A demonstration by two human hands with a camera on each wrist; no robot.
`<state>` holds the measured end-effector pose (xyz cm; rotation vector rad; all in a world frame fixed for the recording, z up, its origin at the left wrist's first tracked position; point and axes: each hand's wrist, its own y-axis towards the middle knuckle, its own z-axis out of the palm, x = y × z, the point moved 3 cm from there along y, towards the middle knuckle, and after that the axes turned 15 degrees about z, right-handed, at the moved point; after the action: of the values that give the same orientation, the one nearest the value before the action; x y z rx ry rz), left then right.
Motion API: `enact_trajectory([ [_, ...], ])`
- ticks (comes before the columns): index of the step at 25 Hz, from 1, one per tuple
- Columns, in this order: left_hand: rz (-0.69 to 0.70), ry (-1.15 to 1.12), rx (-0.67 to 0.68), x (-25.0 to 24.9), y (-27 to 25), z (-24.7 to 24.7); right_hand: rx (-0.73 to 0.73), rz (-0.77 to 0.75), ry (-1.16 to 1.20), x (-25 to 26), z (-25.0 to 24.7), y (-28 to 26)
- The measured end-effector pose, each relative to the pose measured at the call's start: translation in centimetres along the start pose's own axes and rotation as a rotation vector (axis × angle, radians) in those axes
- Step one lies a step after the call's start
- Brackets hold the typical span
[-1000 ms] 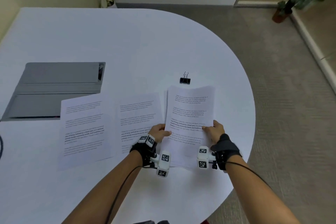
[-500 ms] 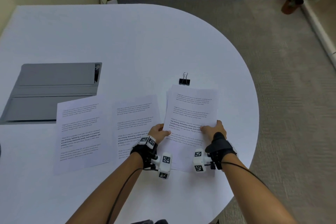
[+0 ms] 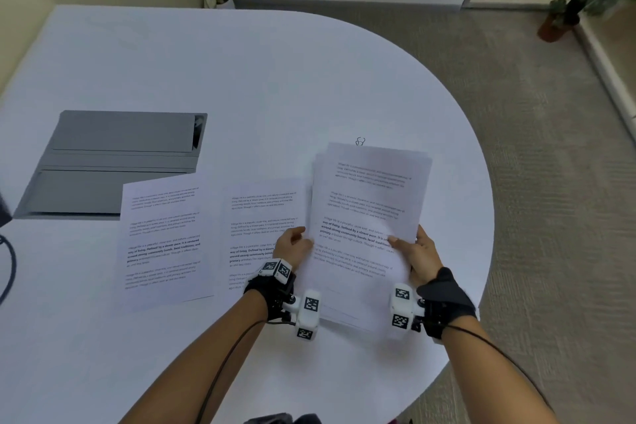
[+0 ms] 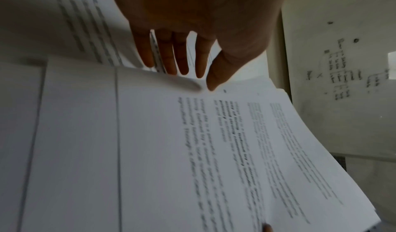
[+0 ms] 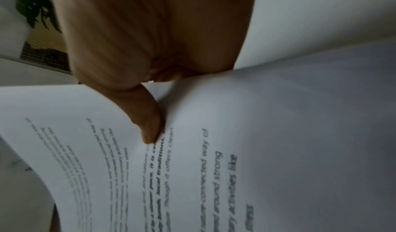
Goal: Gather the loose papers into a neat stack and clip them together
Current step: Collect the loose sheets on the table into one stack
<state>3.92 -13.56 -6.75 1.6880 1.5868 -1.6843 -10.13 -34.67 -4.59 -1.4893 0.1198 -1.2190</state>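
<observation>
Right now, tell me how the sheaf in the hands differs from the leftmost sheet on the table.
The sheaf is several sheets with uneven edges; the leftmost sheet looks single. The sheaf is gripped by the left hand and right hand, bowed and raised; the leftmost sheet lies flat and untouched, overlapping the grey folder. Both are white pages of printed paragraphs.

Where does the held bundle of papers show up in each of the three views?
Head: the paper stack sits centre-right, raised between left hand and right hand.
Left wrist: the stack fills the lower frame.
Right wrist: it fills the lower right.
Shared landmark: the bold printed paragraph.
</observation>
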Motion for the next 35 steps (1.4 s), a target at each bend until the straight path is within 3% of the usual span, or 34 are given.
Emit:
enact_trajectory([
  [6,-0.053,-0.082,-0.268,2.0,-1.1,-8.0,0.151,0.064,-0.029,0.3,5.1,0.1],
  [9,-0.130,-0.082,-0.266,3.6,-1.1,-11.6,0.123,0.109,-0.093,-1.1,9.1,1.5],
  [13,-0.181,-0.170,-0.163,4.5,-0.8,-13.3,0.053,0.123,-0.238,-3.3,13.1,3.1],
  [17,-0.188,-0.116,-0.089,4.5,-0.5,-13.4,-0.077,0.140,-0.447,-4.6,15.1,4.6],
  [20,-0.192,-0.080,-0.081,4.8,-0.2,-13.9,-0.324,0.084,-0.925,-4.7,16.2,4.8],
  [22,-0.198,-0.089,-0.087,5.1,-0.2,-14.2,-0.393,0.064,-1.047,-4.9,17.4,4.2],
  [29,-0.231,-0.189,-0.106,5.9,-0.4,-15.3,-0.313,0.133,-0.820,-5.0,18.2,3.9],
  [33,-0.233,-0.206,-0.073,6.0,-0.7,-15.4,-0.195,0.234,-0.553,-5.6,17.6,4.6],
  [35,-0.226,-0.213,-0.065,6.1,-0.6,-15.5,-0.150,0.214,-0.526,-5.7,17.6,4.7],
])
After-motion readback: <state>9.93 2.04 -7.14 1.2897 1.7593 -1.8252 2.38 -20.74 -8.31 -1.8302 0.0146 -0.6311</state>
